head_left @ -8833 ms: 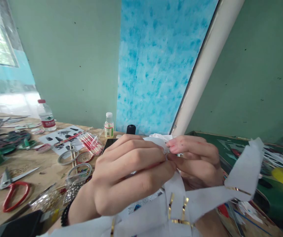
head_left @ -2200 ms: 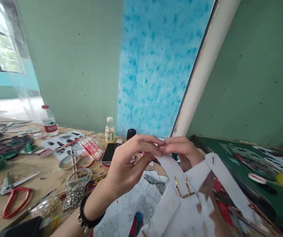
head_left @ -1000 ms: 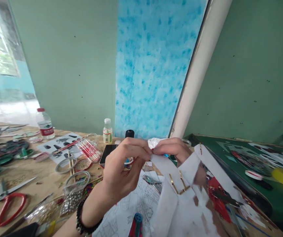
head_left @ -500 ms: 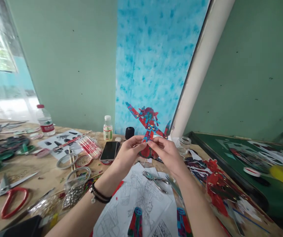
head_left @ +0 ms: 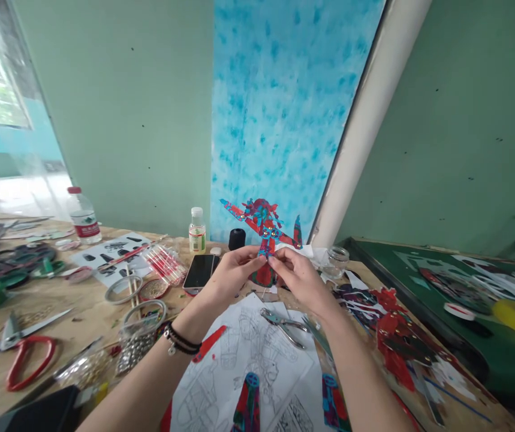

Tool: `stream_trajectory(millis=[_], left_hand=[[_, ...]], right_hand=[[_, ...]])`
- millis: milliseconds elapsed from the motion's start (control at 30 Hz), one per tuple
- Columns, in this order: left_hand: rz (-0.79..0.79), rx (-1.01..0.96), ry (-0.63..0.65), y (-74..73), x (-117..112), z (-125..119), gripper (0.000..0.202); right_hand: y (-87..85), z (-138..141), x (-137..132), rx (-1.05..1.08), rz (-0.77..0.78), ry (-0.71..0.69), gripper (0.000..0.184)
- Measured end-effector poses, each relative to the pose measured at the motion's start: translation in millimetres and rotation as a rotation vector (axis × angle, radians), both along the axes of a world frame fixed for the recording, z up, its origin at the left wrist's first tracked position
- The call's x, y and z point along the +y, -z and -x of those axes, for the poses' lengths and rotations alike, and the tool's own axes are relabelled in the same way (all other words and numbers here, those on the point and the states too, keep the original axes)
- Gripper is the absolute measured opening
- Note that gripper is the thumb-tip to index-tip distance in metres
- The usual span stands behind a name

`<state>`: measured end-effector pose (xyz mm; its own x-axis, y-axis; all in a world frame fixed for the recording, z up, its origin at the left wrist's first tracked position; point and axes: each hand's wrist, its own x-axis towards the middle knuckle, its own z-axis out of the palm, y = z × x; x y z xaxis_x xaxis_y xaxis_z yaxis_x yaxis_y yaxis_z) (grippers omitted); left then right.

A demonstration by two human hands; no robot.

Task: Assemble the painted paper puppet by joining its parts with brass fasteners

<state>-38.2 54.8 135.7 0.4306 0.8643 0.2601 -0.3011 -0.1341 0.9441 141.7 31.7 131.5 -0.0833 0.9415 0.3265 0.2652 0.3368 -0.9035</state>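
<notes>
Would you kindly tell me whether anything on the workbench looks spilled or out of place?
Small tan bits lie loose on the wooden table by the open red-handled scissors, outside any container, so they look spilled.

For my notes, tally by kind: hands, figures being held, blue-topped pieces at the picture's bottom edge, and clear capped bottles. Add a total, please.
Hands: 2
Held figure: 1
Blue-topped pieces: 2
Red-capped bottle: 1
White-capped bottle: 1
Total: 7
</notes>
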Motion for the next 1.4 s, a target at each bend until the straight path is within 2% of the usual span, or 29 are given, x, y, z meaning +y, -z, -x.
stream_trajectory(millis=[100,233,400,667,967,1233,1400], left_hand=[[-0.001,-0.059,0.034,-1.5,-1.0,-0.5,0.030],[0.023,-0.111,-0.024,-8.8,-7.3,-3.3,0.028],[-0.001,-0.096,-0.059,-14.0,-11.5,-4.5,0.026],[-0.100,0.078,-0.069,-6.4,-4.0,2.5,0.031],[-0.206,0.040,-0.125,-12.9,-8.4,1.2,0.022],[-0.191,0.100,-0.109,-7.2,-0.1,5.9,0.034],[-0.159,0.083,-0.143,-6.1,0.5,5.4,0.031]], right_hand=[[-4.1,2.8,-3.0,-0.004,-0.053,0.037,0.038],[-7.7,3.7,-5.9,-0.040,-0.122,0.060,0.038],[-6.0,1.0,-5.2,-0.064,-0.133,0.061,0.038],[-4.5,3.5,-3.3,-0.065,-0.135,0.070,0.039],[-1.5,6.0,0.5,-0.044,-0.157,0.064,0.038],[1.9,10.2,1.7,0.059,-0.083,0.028,0.044],[2.7,9.3,3.4,0.040,-0.131,0.023,0.040]])
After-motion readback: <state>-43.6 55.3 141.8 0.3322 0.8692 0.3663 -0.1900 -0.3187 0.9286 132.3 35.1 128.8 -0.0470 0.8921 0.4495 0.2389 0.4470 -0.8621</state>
